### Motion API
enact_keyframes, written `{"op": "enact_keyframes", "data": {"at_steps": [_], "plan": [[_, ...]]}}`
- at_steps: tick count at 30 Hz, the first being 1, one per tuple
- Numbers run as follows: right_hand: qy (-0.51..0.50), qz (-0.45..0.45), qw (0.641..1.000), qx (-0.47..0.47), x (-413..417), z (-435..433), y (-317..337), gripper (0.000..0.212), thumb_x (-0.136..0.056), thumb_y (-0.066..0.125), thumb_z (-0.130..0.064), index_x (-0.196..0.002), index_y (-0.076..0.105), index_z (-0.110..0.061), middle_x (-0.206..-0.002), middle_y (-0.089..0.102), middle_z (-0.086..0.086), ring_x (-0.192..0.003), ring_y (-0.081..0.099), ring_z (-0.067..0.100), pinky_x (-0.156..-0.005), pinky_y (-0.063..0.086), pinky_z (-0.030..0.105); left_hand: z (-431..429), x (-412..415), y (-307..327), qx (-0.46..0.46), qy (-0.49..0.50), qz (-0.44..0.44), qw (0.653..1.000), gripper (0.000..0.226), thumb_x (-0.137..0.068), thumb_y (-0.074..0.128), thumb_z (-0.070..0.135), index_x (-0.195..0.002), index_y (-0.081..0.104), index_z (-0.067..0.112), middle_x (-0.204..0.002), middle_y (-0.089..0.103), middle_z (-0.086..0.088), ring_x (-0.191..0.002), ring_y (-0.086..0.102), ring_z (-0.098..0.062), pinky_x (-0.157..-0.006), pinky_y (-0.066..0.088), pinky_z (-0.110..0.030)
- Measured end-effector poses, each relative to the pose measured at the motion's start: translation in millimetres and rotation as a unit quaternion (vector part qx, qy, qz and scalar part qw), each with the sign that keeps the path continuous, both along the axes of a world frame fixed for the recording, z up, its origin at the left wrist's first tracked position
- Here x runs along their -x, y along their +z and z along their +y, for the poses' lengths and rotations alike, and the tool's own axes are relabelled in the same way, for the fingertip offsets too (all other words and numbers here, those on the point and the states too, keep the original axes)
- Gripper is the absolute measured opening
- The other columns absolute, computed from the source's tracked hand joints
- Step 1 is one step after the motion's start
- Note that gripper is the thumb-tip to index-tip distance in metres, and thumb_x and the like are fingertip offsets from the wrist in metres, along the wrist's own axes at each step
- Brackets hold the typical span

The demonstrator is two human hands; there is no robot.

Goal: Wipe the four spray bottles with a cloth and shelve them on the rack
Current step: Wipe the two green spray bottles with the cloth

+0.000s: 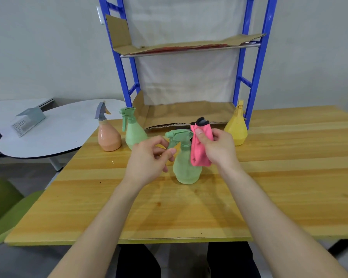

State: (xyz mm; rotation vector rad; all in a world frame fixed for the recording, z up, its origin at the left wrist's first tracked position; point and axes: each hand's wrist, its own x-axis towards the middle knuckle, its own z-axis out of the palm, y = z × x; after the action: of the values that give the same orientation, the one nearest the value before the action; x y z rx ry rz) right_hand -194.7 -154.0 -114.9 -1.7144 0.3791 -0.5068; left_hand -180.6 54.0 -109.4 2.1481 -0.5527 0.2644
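Observation:
A pale green spray bottle stands upright at the middle of the wooden table. My left hand pinches its trigger between thumb and forefinger. My right hand grips a pink cloth with a dark edge and holds it against the bottle's neck and right shoulder. An orange bottle and a second green bottle stand together at the back left. A yellow bottle stands at the back right, beside the blue rack. Cardboard lines the rack's lower shelf and upper shelf, and no bottle is on either.
A white oval table with a grey stand on it adjoins the wooden table on the left. A green chair sits at the lower left. A white sheet hangs behind the rack.

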Motion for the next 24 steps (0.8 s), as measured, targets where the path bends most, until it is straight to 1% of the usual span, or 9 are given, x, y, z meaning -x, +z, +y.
{"op": "enact_keyframes", "data": {"at_steps": [3, 6, 10, 14, 16, 18, 20, 22, 24], "plan": [[-0.068, -0.027, 0.994, -0.081, 12, -1, -9, 0.024, -0.104, 0.069, -0.040, -0.101, 0.077, -0.017, -0.093, 0.079, 0.001, -0.094, 0.076, 0.026, -0.074, 0.057, 0.036, -2, 4, 1, -0.001, 0.003, 0.003, 1.000, 0.021, -0.102, 0.074, 0.031, -0.093, 0.061, 0.018, -0.074, 0.080, 0.014, -0.051, 0.073, -0.013, -0.056, 0.058, -0.028], [0.005, -0.095, 0.995, -0.037, 22, 22, -20, 0.011, -0.104, 0.068, -0.035, -0.105, 0.074, -0.026, -0.095, 0.081, -0.005, -0.093, 0.077, 0.018, -0.086, 0.061, 0.044, -3, 3, 4, 0.002, 0.003, 0.007, 1.000, 0.021, -0.102, 0.074, 0.030, -0.094, 0.061, 0.016, -0.073, 0.080, 0.013, -0.050, 0.073, -0.013, -0.056, 0.059, -0.031], [0.052, -0.076, 0.987, 0.134, 26, 23, -40, 0.008, -0.105, 0.067, -0.035, -0.111, 0.070, -0.031, -0.093, 0.078, -0.007, -0.087, 0.074, 0.018, -0.080, 0.059, 0.049, -2, 8, 5, 0.003, -0.001, 0.015, 1.000, 0.021, -0.102, 0.074, 0.031, -0.093, 0.061, 0.017, -0.073, 0.081, 0.013, -0.050, 0.074, -0.015, -0.061, 0.064, -0.038], [0.019, 0.029, 0.962, 0.272, 30, -13, -36, 0.009, -0.104, 0.063, -0.021, -0.108, 0.069, -0.026, -0.085, 0.071, -0.009, -0.081, 0.067, 0.024, -0.069, 0.051, 0.038, -1, 13, 10, 0.017, -0.023, 0.040, 0.999, 0.028, -0.099, 0.076, 0.042, -0.093, 0.065, 0.017, -0.076, 0.082, 0.010, -0.057, 0.077, -0.017, -0.069, 0.067, -0.045], [-0.012, 0.050, 0.933, 0.356, 32, -30, -36, 0.018, -0.103, 0.059, -0.014, -0.112, 0.068, -0.025, -0.090, 0.073, -0.002, -0.084, 0.067, 0.030, -0.069, 0.052, 0.039, 4, 11, 11, -0.008, -0.032, 0.047, 0.998, 0.034, -0.100, 0.071, 0.052, -0.092, 0.070, 0.019, -0.075, 0.082, 0.009, -0.062, 0.079, -0.015, -0.072, 0.067, -0.046], [0.035, 0.120, 0.882, 0.455, 34, -38, -41, 0.023, -0.097, 0.057, -0.008, -0.109, 0.068, -0.024, -0.093, 0.073, 0.003, -0.088, 0.067, 0.033, -0.071, 0.050, 0.037, 10, 2, 11, -0.016, -0.028, 0.042, 0.999, 0.031, -0.105, 0.060, 0.049, -0.095, 0.074, 0.023, -0.076, 0.081, 0.007, -0.067, 0.079, -0.014, -0.075, 0.067, -0.049], [0.093, 0.178, 0.845, 0.496, 39, -38, -51, 0.018, -0.096, 0.057, -0.011, -0.100, 0.067, -0.025, -0.083, 0.066, -0.004, -0.081, 0.061, 0.027, -0.075, 0.050, 0.035, 16, -13, 12, -0.016, -0.013, 0.007, 1.000, 0.020, -0.106, 0.053, 0.029, -0.111, 0.072, 0.029, -0.091, 0.081, 0.009, -0.083, 0.078, -0.012, -0.079, 0.066, -0.051], [0.094, 0.164, 0.844, 0.502, 39, -39, -60, 0.013, -0.096, 0.057, -0.015, -0.091, 0.062, -0.027, -0.076, 0.059, -0.011, -0.074, 0.054, 0.021, -0.083, 0.056, 0.041, 17, -28, 22, -0.080, -0.045, -0.069, 0.993, 0.045, -0.105, 0.052, 0.007, -0.137, 0.061, 0.037, -0.126, 0.068, 0.012, -0.115, 0.067, -0.006, -0.096, 0.062, -0.046], [0.082, 0.143, 0.856, 0.489, 36, -41, -64, 0.010, -0.099, 0.059, -0.017, -0.100, 0.066, -0.025, -0.078, 0.061, -0.010, -0.074, 0.054, 0.021, -0.079, 0.055, 0.039, 8, -39, 38, -0.155, -0.118, -0.095, 0.976, 0.072, -0.102, 0.053, -0.006, -0.153, 0.049, 0.045, -0.156, 0.045, 0.010, -0.146, 0.045, -0.010, -0.119, 0.047, -0.039]]}}
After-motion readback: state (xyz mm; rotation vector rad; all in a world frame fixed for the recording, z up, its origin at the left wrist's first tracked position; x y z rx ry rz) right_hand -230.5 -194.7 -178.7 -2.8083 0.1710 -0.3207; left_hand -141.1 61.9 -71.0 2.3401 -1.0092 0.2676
